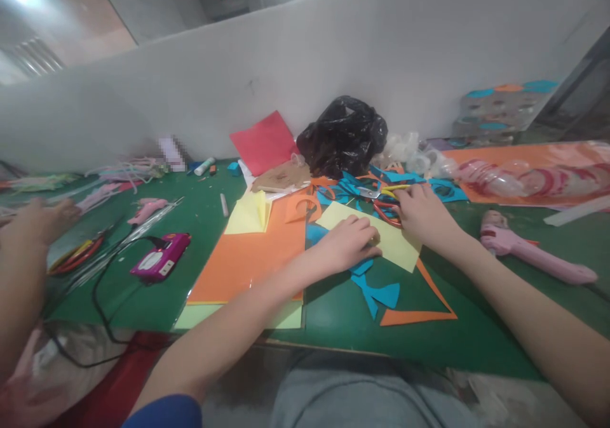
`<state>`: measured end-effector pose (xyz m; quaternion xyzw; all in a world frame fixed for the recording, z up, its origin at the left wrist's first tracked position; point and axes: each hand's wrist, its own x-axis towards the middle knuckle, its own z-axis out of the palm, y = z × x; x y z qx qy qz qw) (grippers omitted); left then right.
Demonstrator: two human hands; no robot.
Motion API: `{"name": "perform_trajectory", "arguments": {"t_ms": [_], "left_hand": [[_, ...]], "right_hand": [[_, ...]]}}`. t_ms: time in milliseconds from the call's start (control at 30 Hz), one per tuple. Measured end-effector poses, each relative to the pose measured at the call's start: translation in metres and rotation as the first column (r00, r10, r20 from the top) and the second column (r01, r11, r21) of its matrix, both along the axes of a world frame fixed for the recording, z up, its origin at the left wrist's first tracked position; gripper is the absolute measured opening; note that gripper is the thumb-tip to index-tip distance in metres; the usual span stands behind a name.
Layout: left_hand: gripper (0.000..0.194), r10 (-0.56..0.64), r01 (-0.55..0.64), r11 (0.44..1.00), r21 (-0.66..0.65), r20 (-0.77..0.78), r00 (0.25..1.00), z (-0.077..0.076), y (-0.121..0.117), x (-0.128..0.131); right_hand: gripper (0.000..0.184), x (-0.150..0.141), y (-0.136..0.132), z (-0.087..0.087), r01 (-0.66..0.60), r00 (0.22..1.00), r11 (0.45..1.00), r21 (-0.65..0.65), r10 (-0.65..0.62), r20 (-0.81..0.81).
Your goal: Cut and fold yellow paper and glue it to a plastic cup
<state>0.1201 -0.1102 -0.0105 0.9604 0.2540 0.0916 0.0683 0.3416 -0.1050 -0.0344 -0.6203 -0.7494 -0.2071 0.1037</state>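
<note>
My left hand [351,242] rests on a pale yellow sheet [403,245], its fingers curled and pressing the sheet down. Something small and golden-brown shows between its thumb and fingers, too blurred to name. At the sheet's far right edge my right hand [422,212] is closed on the handles of scissors [369,193], one yellow and one red. Their blades point left over blue scraps. Blue cut pieces [376,293] and a thin orange strip [419,317] lie in front of the sheet.
Left of my hands are stacked orange sheets [252,266] with a folded yellow piece [248,213]. A black plastic bag [343,133] stands behind. A pink glue gun [534,253] lies right, a magenta box [162,256] left. Another person's hand [40,218] is at far left.
</note>
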Motion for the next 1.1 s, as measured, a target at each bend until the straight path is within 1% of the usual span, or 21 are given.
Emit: {"name": "perform_trajectory", "arguments": {"t_ms": [100,267,367,467,533,633,700,733,800,900,967,1000,1100], "left_hand": [[0.02,0.034,-0.033,0.999,0.033,-0.019,0.999,-0.001,-0.002,0.003],[0.023,0.067,-0.06,0.992,0.112,-0.053,0.996,0.002,-0.004,0.004],[0.024,0.068,-0.061,0.985,0.16,-0.039,0.997,0.004,-0.004,0.003],[0.024,0.058,-0.061,0.976,0.209,0.019,0.998,0.005,-0.001,-0.001],[0.022,0.052,-0.071,0.97,0.231,0.085,0.995,0.005,0.002,-0.003],[0.017,0.049,-0.095,0.973,0.211,0.213,0.976,0.005,0.006,-0.007],[0.016,0.062,-0.116,0.98,0.163,0.301,0.952,0.007,0.009,-0.009],[0.016,0.075,-0.126,0.983,0.131,0.341,0.937,0.008,0.009,-0.01],[0.016,0.112,-0.148,0.987,0.059,0.4,0.909,0.011,0.011,-0.012],[0.017,0.184,-0.178,0.982,-0.056,0.463,0.867,0.012,0.013,-0.015],[0.017,0.234,-0.196,0.972,-0.128,0.495,0.837,0.012,0.015,-0.016],[0.016,0.256,-0.203,0.966,-0.158,0.506,0.824,0.012,0.016,-0.016],[0.015,0.293,-0.213,0.954,-0.209,0.516,0.805,0.014,0.018,-0.018]], "right_hand": [[0.039,0.003,0.004,-0.004,-0.025,1.0,1.0,-0.01,0.025,-0.005],[0.038,0.009,0.008,-0.011,-0.051,0.998,0.998,-0.045,0.05,-0.035],[0.038,0.011,0.01,-0.012,-0.089,0.993,0.996,-0.002,0.088,-0.079],[0.037,0.007,0.012,-0.006,-0.152,0.961,0.985,0.085,0.167,-0.218],[0.034,0.002,0.009,0.004,-0.225,0.892,0.966,0.128,0.257,-0.372],[0.032,-0.009,-0.003,0.026,-0.323,0.707,0.925,0.202,0.378,-0.598],[0.033,-0.015,-0.015,0.041,-0.347,0.609,0.887,0.304,0.46,-0.647],[0.034,-0.017,-0.021,0.047,-0.367,0.589,0.864,0.345,0.503,-0.633],[0.04,-0.019,-0.03,0.054,-0.436,0.603,0.817,0.376,0.576,-0.552],[0.052,-0.021,-0.033,0.053,-0.547,0.672,0.779,0.306,0.627,-0.393],[0.057,-0.021,-0.03,0.048,-0.582,0.71,0.77,0.26,0.637,-0.299],[0.056,-0.021,-0.028,0.045,-0.586,0.727,0.771,0.25,0.636,-0.259],[0.044,-0.02,-0.021,0.039,-0.558,0.778,0.79,0.252,0.604,-0.172]]}}
